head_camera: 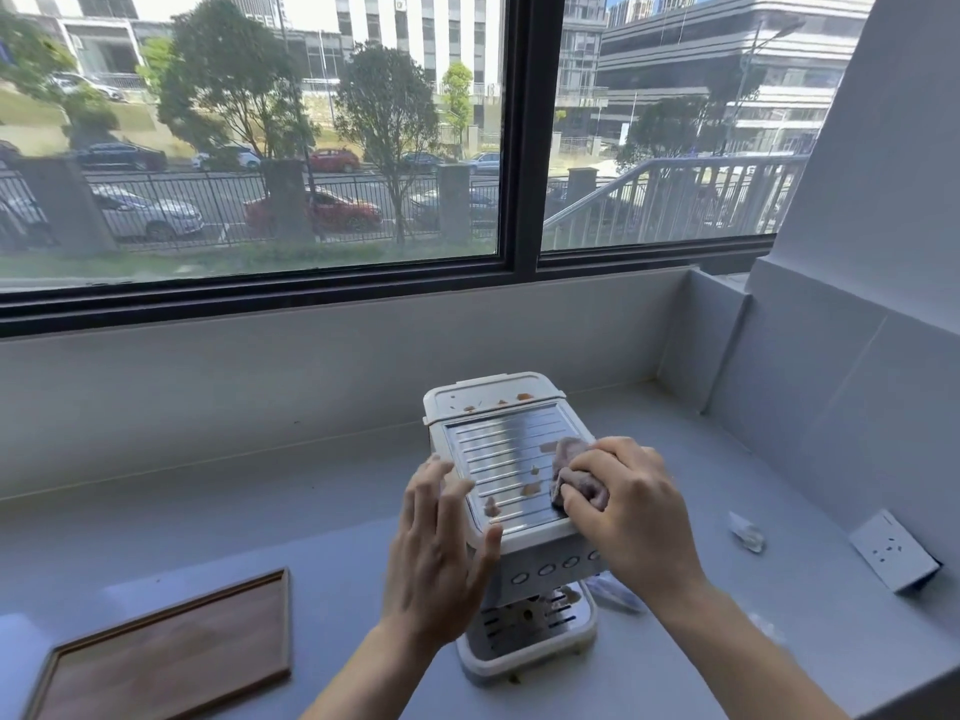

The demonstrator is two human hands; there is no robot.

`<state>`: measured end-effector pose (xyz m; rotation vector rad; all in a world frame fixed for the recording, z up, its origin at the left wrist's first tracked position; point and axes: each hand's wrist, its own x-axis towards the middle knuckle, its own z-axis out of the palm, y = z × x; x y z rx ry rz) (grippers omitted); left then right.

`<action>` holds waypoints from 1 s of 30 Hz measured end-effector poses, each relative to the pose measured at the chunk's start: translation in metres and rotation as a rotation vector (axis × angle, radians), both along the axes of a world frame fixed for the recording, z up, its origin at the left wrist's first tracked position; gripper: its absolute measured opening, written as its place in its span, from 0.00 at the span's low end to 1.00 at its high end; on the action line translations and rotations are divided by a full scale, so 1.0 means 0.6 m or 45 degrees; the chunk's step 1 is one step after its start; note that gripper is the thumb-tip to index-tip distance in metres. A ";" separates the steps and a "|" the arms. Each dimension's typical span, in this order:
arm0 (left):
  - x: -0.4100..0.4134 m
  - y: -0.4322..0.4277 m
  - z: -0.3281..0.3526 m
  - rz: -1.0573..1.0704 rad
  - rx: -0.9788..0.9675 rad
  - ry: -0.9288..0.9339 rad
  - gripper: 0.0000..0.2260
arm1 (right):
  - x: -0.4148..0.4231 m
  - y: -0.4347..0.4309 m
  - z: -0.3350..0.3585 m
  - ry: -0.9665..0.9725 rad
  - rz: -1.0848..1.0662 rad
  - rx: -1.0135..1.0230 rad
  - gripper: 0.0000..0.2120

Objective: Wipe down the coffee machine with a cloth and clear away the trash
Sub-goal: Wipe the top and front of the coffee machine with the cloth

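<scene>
A white coffee machine (485, 402) stands on the grey counter below the window. Its ribbed metal top plate (501, 459) carries several brown scraps of trash (530, 490); more scraps lie on the white lid behind it. My right hand (631, 504) presses a bunched pinkish-grey cloth (569, 462) onto the plate's right side. My left hand (439, 553) rests flat against the machine's left front corner, fingers spread, thumb on the rim. The drip tray (535, 628) at the bottom holds a few scraps too.
A wooden tray (171, 652) lies at the front left of the counter (260, 511). A crumpled clear wrapper (748, 532) sits to the right, another scrap of wrapper (615, 595) beside the machine. A white socket box (891, 556) sticks out of the right wall.
</scene>
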<state>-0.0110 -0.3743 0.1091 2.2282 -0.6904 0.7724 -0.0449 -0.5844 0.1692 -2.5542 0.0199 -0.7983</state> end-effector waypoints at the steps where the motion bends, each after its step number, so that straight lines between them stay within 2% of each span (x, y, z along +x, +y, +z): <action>1: 0.000 -0.002 -0.005 -0.043 -0.013 -0.109 0.15 | -0.006 0.004 -0.004 -0.032 0.065 -0.008 0.04; 4: 0.002 -0.013 -0.020 -0.207 0.053 -0.404 0.05 | -0.009 0.001 -0.010 -0.058 0.156 -0.019 0.07; 9: 0.018 -0.023 -0.037 -0.185 0.069 -0.641 0.08 | 0.001 -0.004 -0.011 -0.110 0.110 0.020 0.06; 13: 0.023 -0.032 -0.047 -0.129 0.024 -0.682 0.10 | -0.002 0.001 -0.016 -0.148 0.241 -0.073 0.06; 17: 0.020 -0.038 -0.061 -0.094 -0.022 -0.663 0.10 | 0.004 -0.011 -0.009 -0.075 0.099 0.020 0.06; 20: 0.019 -0.040 -0.064 -0.072 -0.018 -0.658 0.10 | -0.005 0.015 -0.012 -0.114 0.296 -0.122 0.05; 22: 0.019 -0.041 -0.061 -0.064 -0.012 -0.660 0.09 | 0.002 0.024 -0.005 -0.047 0.363 -0.200 0.06; 26: 0.015 -0.038 -0.058 -0.066 0.007 -0.652 0.09 | 0.015 0.013 0.006 -0.005 0.220 -0.153 0.06; 30: 0.016 -0.039 -0.055 -0.049 0.017 -0.661 0.09 | 0.005 0.007 -0.005 -0.041 0.387 -0.143 0.04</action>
